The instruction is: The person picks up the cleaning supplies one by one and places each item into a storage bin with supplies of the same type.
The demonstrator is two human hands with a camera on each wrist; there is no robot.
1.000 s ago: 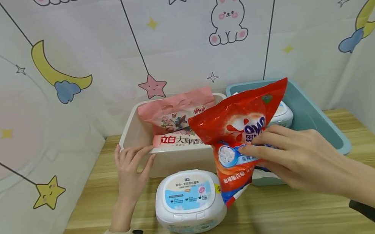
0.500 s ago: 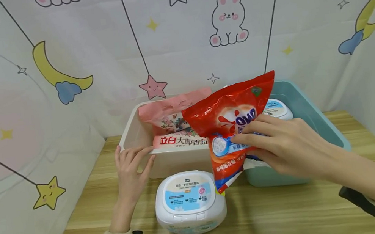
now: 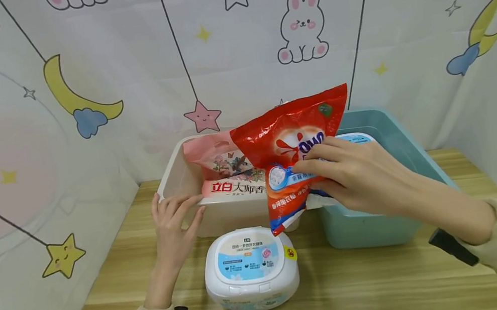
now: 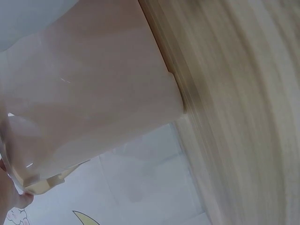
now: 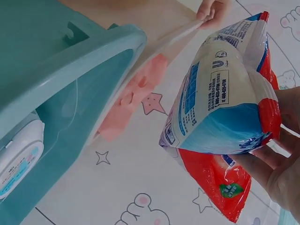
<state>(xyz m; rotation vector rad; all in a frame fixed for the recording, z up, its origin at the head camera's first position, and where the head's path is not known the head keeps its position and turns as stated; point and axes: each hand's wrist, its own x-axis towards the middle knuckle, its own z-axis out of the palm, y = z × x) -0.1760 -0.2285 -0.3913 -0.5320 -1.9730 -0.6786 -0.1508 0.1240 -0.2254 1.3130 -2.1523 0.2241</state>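
gripping | right fingers: red bag, axis steep, top rightward | left fingers: white bin

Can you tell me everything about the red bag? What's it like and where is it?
The red bag looks like shiny, crinkly plastic, puffed out with something inside. Its front has purple "OMO" letters and a green mark near its wide, flat top edge. The back is cream and blue with small print. It's tilted in the air, gripped by the right hand, which hides part of it. From the head view, it overlaps the cream bin and teal bin.
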